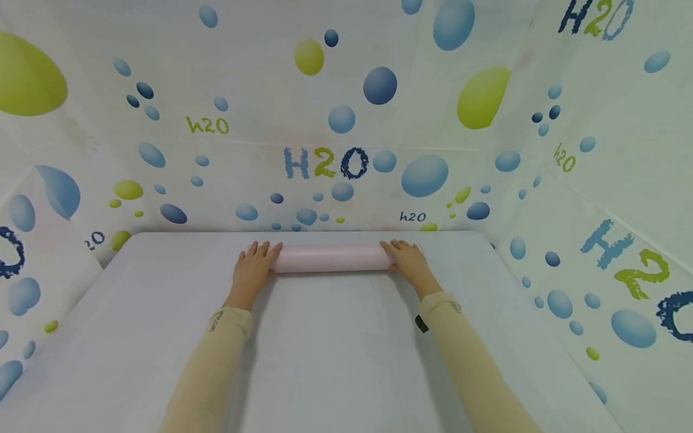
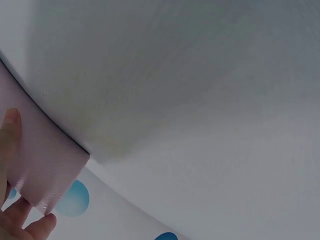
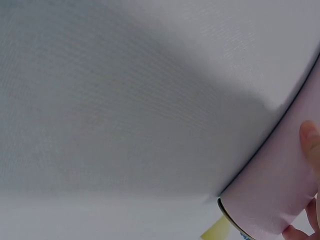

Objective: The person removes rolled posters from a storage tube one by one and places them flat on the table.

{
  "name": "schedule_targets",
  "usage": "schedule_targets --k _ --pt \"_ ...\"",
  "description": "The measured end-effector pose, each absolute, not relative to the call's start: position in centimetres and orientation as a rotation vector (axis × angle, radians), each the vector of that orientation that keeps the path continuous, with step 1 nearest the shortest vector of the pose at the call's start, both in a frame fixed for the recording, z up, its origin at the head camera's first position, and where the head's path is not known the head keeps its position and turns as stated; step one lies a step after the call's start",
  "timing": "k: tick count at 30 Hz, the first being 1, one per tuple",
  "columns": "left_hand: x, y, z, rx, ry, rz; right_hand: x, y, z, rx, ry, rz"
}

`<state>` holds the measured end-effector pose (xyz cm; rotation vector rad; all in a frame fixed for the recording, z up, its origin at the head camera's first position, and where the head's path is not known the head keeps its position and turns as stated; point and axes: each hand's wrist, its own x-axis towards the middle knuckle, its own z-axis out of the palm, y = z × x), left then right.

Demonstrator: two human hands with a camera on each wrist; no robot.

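A pink rolled-up mat [image 1: 331,258] lies crosswise near the far edge of the white table. Its surface looks smooth and leathery, with a dark line along the near edge. My left hand [image 1: 253,267] grips the left end; in the left wrist view the thumb [image 2: 11,120] lies on the near side and the fingertips [image 2: 42,226] reach round the far side. At the right end, my right hand [image 1: 408,263] holds the roll the same way, its thumb [image 3: 310,134] showing in the right wrist view. A thin dark rim shows at that open end.
The white table [image 1: 335,349] stretches from my forearms to the backdrop. Behind it and at both sides hang white sheets [image 1: 260,84] printed with blue and green drops and H2O lettering. A small black tag [image 1: 421,323] hangs at the right sleeve cuff.
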<state>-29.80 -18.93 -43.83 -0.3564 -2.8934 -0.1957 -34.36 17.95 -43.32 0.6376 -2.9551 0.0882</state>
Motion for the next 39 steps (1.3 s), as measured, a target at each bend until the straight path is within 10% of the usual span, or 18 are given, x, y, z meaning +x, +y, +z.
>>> schedule_targets --k 39 --pt "-26.5 -17.9 -43.6 -0.632 -2.723 0.013 -30.8 20.4 -42.4 0.729 -2.921 0.027"
